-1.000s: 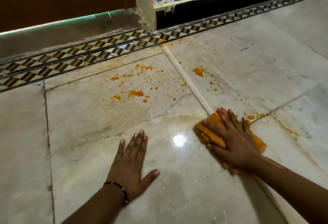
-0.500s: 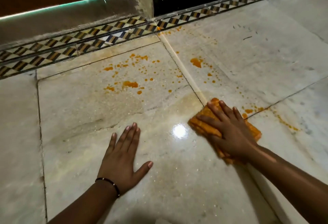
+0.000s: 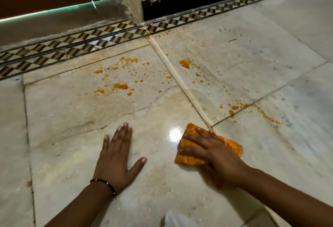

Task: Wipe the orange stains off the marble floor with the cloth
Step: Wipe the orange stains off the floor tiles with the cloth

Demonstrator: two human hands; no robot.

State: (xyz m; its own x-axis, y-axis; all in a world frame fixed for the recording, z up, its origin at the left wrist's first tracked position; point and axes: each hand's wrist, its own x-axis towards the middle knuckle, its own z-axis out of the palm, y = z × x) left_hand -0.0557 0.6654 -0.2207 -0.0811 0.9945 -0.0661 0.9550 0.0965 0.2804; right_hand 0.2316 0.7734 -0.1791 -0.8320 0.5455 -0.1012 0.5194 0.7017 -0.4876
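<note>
Cloth (image 3: 191,156) flat under right hand (image 3: 214,153)

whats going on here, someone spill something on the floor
A person is wiping orange stains off a marble floor. The right hand presses an orange cloth flat on the wet, shiny patch near a tile joint, while the left hand rests flat on the floor beside it. Plenty of splatter is left farther out, toward the patterned border.
</note>
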